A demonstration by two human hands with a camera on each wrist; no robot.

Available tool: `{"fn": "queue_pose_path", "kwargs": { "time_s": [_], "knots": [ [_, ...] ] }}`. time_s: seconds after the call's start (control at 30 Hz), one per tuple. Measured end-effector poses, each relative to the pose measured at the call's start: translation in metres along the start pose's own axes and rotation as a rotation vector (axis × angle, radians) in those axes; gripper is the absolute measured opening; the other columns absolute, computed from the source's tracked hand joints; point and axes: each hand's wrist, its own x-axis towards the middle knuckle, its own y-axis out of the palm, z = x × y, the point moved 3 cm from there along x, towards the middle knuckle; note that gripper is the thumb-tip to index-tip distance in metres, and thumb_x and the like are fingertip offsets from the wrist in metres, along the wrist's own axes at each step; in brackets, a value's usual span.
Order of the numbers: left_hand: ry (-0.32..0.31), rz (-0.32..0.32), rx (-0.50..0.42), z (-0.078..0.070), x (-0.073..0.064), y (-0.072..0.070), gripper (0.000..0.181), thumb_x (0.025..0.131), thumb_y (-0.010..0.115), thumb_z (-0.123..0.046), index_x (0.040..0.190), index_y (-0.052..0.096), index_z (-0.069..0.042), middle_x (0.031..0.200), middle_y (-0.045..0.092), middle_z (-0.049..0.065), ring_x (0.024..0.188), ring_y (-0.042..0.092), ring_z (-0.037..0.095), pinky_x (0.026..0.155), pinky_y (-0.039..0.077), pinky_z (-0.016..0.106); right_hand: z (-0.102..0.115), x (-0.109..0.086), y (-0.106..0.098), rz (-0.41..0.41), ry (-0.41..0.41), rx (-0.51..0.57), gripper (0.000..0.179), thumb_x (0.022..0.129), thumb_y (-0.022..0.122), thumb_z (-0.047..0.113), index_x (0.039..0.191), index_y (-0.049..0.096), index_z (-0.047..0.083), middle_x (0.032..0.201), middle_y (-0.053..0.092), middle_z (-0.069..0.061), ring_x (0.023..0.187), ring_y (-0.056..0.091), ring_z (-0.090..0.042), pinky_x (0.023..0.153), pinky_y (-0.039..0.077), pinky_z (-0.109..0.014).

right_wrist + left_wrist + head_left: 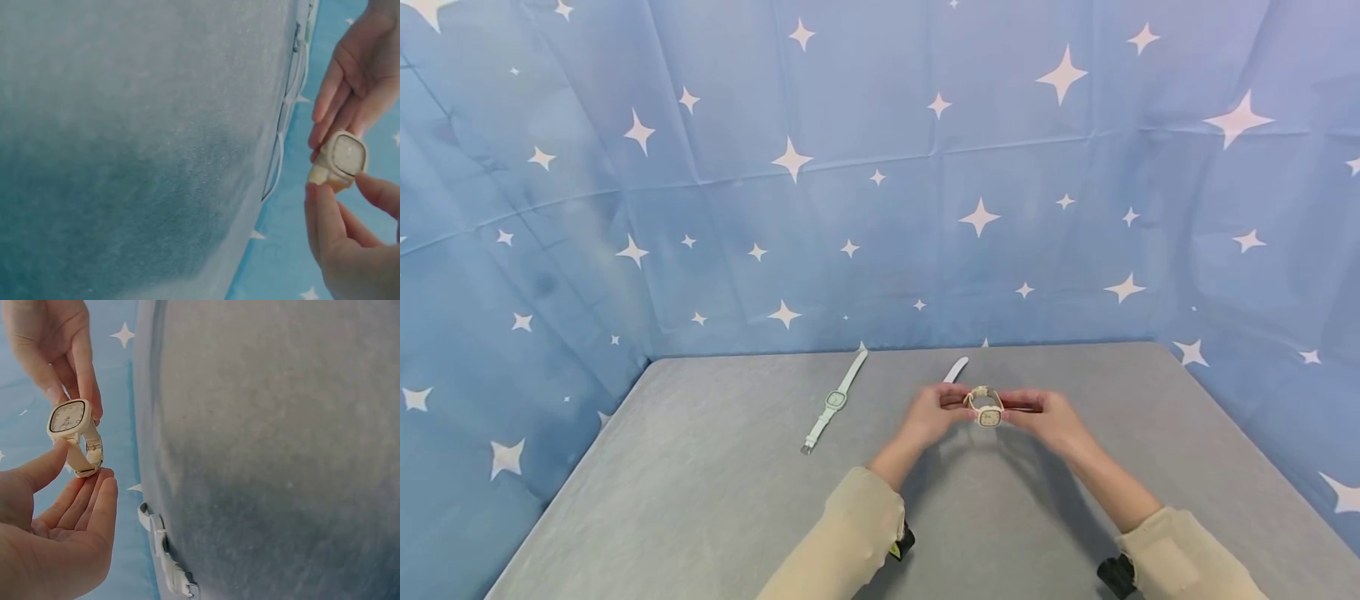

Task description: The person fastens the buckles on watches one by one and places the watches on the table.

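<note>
Between both hands, raised over the grey table, is a cream wristwatch [989, 417] with a squarish face and its strap closed into a loop. My left hand [927, 415] pinches its left side, thumb near the case and fingertips at the strap, as the left wrist view shows on the watch [67, 417]. On the other side my right hand [1051, 419] pinches the watch [347, 155] between thumb and fingers. A pale strap [956, 370] lies on the table behind my left hand, which hides the rest of it.
Left of the hands, a white wristwatch [835, 401] with a pale green face lies stretched out flat. The grey table [700, 500] ends at a blue curtain [865, 208] printed with white stars. Dark devices sit at both wrists by the sleeves.
</note>
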Motion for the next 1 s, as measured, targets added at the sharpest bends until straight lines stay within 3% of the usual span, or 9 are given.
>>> {"fn": "queue_pose_path", "kwargs": {
  "time_s": [0.1, 0.27, 0.47, 0.63, 0.8, 1.0],
  "knots": [
    [-0.013, 0.000, 0.044, 0.002, 0.000, 0.003, 0.027, 0.086, 0.075, -0.003, 0.112, 0.070, 0.003, 0.110, 0.074, 0.016, 0.101, 0.072, 0.021, 0.080, 0.056, 0.022, -0.002, 0.000, 0.002, 0.034, 0.007, 0.027, 0.043, 0.096, 0.063, 0.013, 0.128, 0.058, -0.015, 0.124, 0.065, -0.029, 0.096, 0.064, -0.004, 0.078, 0.055, -0.020],
    [-0.032, 0.015, 0.205, 0.004, 0.000, 0.006, 0.028, 0.084, 0.079, -0.009, 0.110, 0.072, 0.000, 0.104, 0.077, 0.010, 0.094, 0.073, 0.015, 0.075, 0.053, 0.018, -0.010, 0.001, 0.006, 0.095, 0.051, 0.098, 0.043, 0.098, 0.057, 0.009, 0.128, 0.052, -0.022, 0.126, 0.061, -0.035, 0.093, 0.064, 0.001, 0.083, 0.057, -0.021],
    [0.003, 0.050, 0.401, 0.002, -0.004, 0.011, 0.025, 0.080, 0.082, -0.007, 0.103, 0.076, 0.000, 0.095, 0.078, 0.008, 0.082, 0.072, 0.011, 0.069, 0.050, 0.015, -0.016, 0.000, 0.009, 0.157, 0.107, 0.132, 0.045, 0.100, 0.053, 0.008, 0.130, 0.047, -0.025, 0.127, 0.058, -0.038, 0.096, 0.067, -0.007, 0.084, 0.057, -0.021],
    [0.026, 0.061, 0.528, -0.002, -0.006, 0.015, 0.020, 0.079, 0.082, -0.006, 0.099, 0.077, -0.003, 0.088, 0.078, 0.004, 0.070, 0.063, 0.005, 0.062, 0.045, 0.014, -0.018, -0.001, 0.011, 0.200, 0.146, 0.135, 0.048, 0.103, 0.050, 0.012, 0.133, 0.043, -0.025, 0.132, 0.054, -0.038, 0.107, 0.066, -0.014, 0.089, 0.057, -0.024],
    [0.009, 0.058, 0.571, -0.002, -0.007, 0.015, 0.021, 0.080, 0.082, -0.008, 0.100, 0.078, -0.005, 0.088, 0.077, 0.002, 0.069, 0.058, 0.003, 0.061, 0.044, 0.015, -0.017, -0.001, 0.012, 0.210, 0.186, 0.164, 0.050, 0.104, 0.048, 0.014, 0.136, 0.041, -0.024, 0.136, 0.053, -0.037, 0.110, 0.065, -0.013, 0.091, 0.057, -0.026],
    [0.009, 0.061, 0.522, -0.001, -0.007, 0.011, 0.023, 0.080, 0.081, -0.006, 0.103, 0.076, -0.003, 0.092, 0.078, 0.005, 0.077, 0.068, 0.008, 0.066, 0.048, 0.015, -0.014, 0.000, 0.011, 0.206, 0.189, 0.174, 0.050, 0.103, 0.050, 0.014, 0.134, 0.042, -0.025, 0.127, 0.060, -0.033, 0.102, 0.065, -0.008, 0.088, 0.057, -0.023]
  ]
}}
